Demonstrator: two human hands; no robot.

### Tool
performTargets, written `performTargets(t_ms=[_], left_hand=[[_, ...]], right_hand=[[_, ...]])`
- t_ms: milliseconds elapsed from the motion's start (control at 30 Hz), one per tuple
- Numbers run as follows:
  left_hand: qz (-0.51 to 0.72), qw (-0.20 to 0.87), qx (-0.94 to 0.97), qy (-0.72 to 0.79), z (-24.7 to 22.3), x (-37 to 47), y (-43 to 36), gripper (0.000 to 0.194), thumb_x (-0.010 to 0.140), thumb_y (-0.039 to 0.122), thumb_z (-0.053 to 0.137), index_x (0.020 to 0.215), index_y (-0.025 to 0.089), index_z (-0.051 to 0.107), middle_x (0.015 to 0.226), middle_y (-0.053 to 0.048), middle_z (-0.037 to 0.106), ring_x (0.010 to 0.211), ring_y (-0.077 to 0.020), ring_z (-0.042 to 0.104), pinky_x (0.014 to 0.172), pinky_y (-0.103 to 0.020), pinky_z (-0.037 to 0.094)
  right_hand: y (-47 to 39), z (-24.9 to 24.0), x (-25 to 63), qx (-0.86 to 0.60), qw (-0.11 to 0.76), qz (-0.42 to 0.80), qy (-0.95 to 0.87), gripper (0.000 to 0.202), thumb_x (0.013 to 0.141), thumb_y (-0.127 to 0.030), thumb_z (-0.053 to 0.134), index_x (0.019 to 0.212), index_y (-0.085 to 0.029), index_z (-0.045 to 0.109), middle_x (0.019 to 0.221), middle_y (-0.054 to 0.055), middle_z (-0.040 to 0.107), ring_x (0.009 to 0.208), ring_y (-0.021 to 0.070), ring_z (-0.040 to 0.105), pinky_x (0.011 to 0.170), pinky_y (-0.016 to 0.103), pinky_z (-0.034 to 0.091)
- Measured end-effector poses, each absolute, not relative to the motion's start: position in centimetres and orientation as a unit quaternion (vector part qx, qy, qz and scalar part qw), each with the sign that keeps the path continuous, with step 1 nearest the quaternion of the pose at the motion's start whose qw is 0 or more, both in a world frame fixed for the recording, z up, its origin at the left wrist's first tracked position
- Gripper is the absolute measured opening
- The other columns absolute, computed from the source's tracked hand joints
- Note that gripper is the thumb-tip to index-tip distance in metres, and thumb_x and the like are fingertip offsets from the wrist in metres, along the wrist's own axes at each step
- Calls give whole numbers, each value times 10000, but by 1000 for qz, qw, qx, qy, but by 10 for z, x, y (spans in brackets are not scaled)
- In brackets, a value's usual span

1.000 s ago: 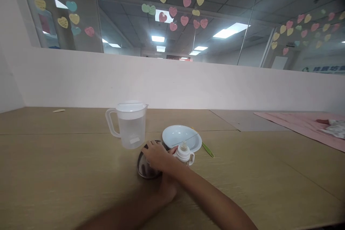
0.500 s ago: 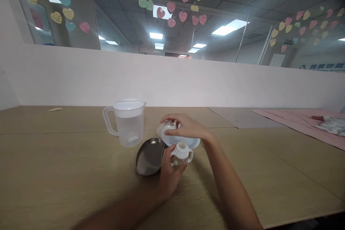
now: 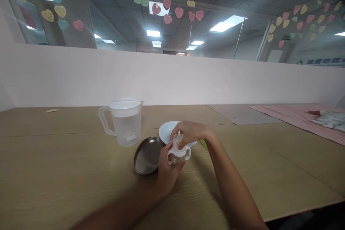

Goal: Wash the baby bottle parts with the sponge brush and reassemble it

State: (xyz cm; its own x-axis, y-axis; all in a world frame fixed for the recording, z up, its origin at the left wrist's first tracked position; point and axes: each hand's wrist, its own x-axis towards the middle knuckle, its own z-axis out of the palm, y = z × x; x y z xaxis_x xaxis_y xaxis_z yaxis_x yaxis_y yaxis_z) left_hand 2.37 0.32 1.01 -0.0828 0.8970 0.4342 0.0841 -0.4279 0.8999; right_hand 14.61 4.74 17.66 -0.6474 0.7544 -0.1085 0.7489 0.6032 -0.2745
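Observation:
A small clear baby bottle (image 3: 178, 159) with a white collar and two white handles stands upright, my left hand (image 3: 167, 172) wrapped round its left side. A clear dome-shaped cap (image 3: 177, 141) sits over the bottle's top, and my right hand (image 3: 188, 133) grips it from above with curled fingers. Behind both hands is a white-blue plate (image 3: 165, 129), partly covered by my right hand. To the left of the bottle lies an oval metal tray (image 3: 147, 156), close to my left fingers.
A lidded clear pitcher (image 3: 126, 124) stands behind the metal tray. Something green (image 3: 203, 144) shows beside my right wrist. A pink cloth (image 3: 293, 116) with a patterned fabric on it lies at the far right. A thin flat piece (image 3: 51, 110) lies at the back left.
My right hand has brought the clear cap down and forward from above the plate onto the bottle's top. More of the plate shows. The view has shifted slightly.

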Motion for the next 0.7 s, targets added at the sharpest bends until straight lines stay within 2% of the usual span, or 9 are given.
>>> performTargets(t_ms=[167,400,567,700], left_hand=[[616,370,578,387,7,24,4,573,674,258,688,1198,245,457,1215,-70,514,1074,-249,515,864,-389,442],[606,349,593,398,11,24,3,547,687,252,672,1189,240,455,1216,-64,518,1088,-246,506,876,-382,430],[603,345,593,406,12,24,4,541,678,270,682,1176,238,475,1194,-56,527,1069,-233,514,897,-371,411],[592,362,596,405,12,24,4,542,700,279,662,1196,237,448,1207,-63,515,1075,-235,509,898,-384,411]], right_hand=[[42,177,143,-434,-5,120,-893,349,592,-264,741,933,-241,673,948,-5,620,784,143,568,573,191,357],[41,175,144,-427,-5,105,-898,305,602,-216,722,899,-243,658,944,-15,614,794,140,561,566,185,350],[45,176,144,-427,-19,107,-898,384,569,-247,748,936,-246,634,975,-5,609,824,156,560,537,183,338],[44,173,142,-434,-13,83,-897,391,548,-292,756,915,-242,631,923,1,614,798,158,565,509,189,331]])
